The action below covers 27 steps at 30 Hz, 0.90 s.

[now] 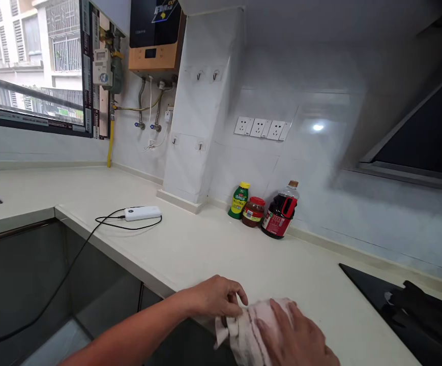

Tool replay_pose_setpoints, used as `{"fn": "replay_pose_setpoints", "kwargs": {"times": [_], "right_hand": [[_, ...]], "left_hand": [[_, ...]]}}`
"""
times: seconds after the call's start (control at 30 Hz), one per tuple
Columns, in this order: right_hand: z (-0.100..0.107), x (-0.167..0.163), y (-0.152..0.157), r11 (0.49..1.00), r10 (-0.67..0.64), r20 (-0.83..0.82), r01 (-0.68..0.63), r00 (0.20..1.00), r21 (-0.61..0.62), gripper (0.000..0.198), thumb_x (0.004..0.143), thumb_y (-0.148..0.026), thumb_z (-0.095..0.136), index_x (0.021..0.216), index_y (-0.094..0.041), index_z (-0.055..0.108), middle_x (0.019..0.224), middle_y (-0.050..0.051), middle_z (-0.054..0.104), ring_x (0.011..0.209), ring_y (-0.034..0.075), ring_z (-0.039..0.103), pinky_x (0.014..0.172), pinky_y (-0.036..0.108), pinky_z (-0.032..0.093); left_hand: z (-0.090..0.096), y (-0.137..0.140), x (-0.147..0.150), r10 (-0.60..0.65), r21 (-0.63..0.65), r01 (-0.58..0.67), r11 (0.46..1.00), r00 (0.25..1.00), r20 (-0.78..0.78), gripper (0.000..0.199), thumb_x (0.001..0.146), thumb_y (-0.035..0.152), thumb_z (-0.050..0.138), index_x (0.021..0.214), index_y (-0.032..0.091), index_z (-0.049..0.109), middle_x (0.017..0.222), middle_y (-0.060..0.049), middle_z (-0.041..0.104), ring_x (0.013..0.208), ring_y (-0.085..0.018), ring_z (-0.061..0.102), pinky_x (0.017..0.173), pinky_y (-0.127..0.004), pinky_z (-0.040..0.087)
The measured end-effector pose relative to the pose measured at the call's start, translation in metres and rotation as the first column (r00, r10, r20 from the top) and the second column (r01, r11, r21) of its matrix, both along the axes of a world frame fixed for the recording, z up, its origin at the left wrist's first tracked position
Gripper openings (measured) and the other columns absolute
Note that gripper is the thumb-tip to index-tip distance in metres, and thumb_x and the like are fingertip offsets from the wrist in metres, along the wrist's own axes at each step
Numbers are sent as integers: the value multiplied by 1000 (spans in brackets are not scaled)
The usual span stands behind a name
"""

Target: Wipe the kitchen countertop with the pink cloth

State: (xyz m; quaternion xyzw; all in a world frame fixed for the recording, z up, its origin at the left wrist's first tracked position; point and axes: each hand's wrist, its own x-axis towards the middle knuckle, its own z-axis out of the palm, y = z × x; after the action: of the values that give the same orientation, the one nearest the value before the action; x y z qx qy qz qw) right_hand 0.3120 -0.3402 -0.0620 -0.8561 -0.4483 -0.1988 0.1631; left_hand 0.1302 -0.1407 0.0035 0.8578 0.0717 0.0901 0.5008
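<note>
A crumpled, whitish cloth (245,333) with darker stripes lies at the counter's front edge, partly hanging over it. My right hand (300,338) is on top of the cloth, fingers bent over it and slightly blurred. At the cloth's left corner is my left hand (218,296), its thumb and index finger curved with a gap between them. The lower fingers of that hand are hidden.
Against the wall stand a green bottle (239,201), a red-lidded jar (253,212) and a large dark sauce bottle (281,211). A white power bank (142,213) with a black cable sits to the left. A black cooktop (404,305) is at the right.
</note>
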Motion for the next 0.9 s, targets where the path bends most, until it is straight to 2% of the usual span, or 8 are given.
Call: {"fn": "replay_pose_setpoints", "kwargs": {"times": [0.1, 0.2, 0.33, 0.43, 0.53, 0.63, 0.77, 0.9], "right_hand": [[-11, -18, 18, 997, 37, 241, -51, 970, 50, 59, 85, -74, 49, 128, -36, 63, 134, 17, 59, 116, 50, 56, 73, 68, 52], [-8, -51, 44, 977, 143, 395, -194, 908, 91, 61, 84, -67, 56, 130, -27, 61, 137, 21, 55, 119, 52, 52, 79, 74, 48], [9, -111, 102, 914, 367, 338, -403, 867, 39, 78, 69, -66, 75, 133, -25, 55, 137, 20, 56, 122, 51, 50, 92, 73, 41], [16, -147, 142, 867, 480, 274, -498, 833, -5, 73, 79, -66, 65, 140, -29, 48, 141, 12, 54, 127, 47, 46, 97, 74, 33], [16, -161, 159, 845, 516, 273, -535, 812, -10, 71, 84, -59, 61, 145, -31, 41, 148, 10, 48, 130, 44, 43, 100, 71, 31], [11, -151, 147, 827, 537, 285, -562, 794, 7, 88, 71, -44, 78, 147, -30, 39, 151, 15, 44, 129, 41, 47, 101, 64, 39], [-4, -106, 93, 828, 504, 355, -558, 787, 61, 88, 62, -24, 78, 143, -35, 44, 148, 12, 48, 131, 37, 48, 98, 52, 48], [-23, -32, 2, 943, 323, 372, -329, 870, -50, 93, 55, -28, 80, 141, -39, 45, 145, 16, 51, 128, 37, 52, 89, 50, 51]], "left_hand": [[-2, 23, -8, 165, 45, -168, 985, 983, 76, 28, 71, 20, 61, 95, 19, 73, 67, 4, 64, 58, -11, 55, 55, -20, 39], [-4, 56, -21, 369, 56, -384, 922, 911, 183, 23, 76, 29, 59, 93, 18, 70, 69, 3, 62, 63, -13, 54, 58, -23, 39], [-8, 86, -38, 533, 26, -561, 827, 799, 277, 28, 83, 42, 51, 86, 18, 65, 73, -1, 62, 69, -17, 56, 64, -28, 44], [-10, 95, -45, 594, 24, -635, 772, 735, 328, 33, 85, 46, 47, 91, 18, 64, 85, -4, 66, 82, -20, 61, 75, -32, 49], [-10, 95, -49, 596, 75, -652, 755, 729, 338, 33, 84, 44, 49, 95, 17, 66, 91, -5, 68, 90, -23, 62, 82, -35, 51], [-11, 90, -50, 567, 162, -638, 753, 754, 332, 34, 85, 45, 52, 98, 19, 69, 99, -6, 69, 96, -24, 62, 88, -38, 49], [-16, 84, -50, 494, 309, -580, 754, 810, 315, 34, 83, 52, 62, 97, 23, 72, 102, -5, 69, 105, -27, 57, 97, -42, 42], [-22, 84, -49, 425, 457, -519, 722, 854, 299, 33, 91, 53, 57, 98, 23, 70, 104, -4, 69, 104, -26, 56, 97, -41, 39]]}}
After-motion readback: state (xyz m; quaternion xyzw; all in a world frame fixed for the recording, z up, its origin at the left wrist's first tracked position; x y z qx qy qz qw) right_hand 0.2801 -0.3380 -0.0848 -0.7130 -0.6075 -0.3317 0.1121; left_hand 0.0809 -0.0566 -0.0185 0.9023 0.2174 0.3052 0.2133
